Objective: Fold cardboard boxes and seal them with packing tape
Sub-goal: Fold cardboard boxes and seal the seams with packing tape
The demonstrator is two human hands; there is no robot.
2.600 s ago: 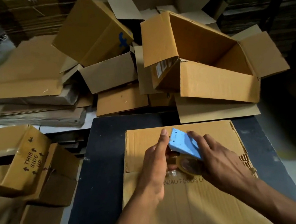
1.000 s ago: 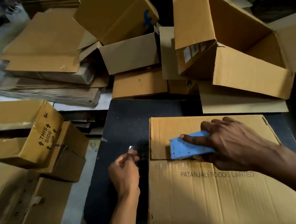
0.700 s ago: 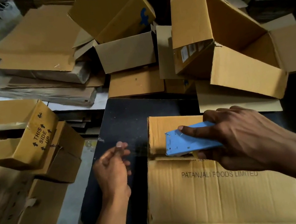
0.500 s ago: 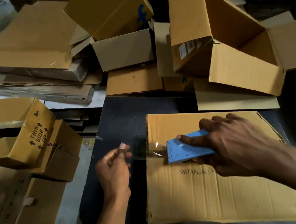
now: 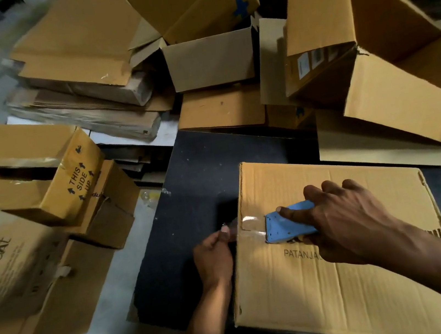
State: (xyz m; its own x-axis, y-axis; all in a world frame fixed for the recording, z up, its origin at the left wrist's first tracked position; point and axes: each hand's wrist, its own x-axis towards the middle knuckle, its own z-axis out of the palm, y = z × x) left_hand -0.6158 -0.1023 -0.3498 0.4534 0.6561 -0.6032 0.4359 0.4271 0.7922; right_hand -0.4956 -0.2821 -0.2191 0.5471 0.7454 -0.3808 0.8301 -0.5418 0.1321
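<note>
Hands taping a closed cardboard box (image 5: 341, 277) on the dark counter (image 5: 190, 200).
Our left hand (image 5: 213, 254) pinches the thin, sticky tape (image 5: 249, 227) at the box edge; our right hand (image 5: 346, 222) grips the blue dispenser (image 5: 286, 225). Light, stiff cardboard, we judge.

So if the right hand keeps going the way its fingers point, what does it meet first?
Probably the left hand, pinching the tape end at the box edge; the right hand points leftward there with the blue dispenser.
</note>
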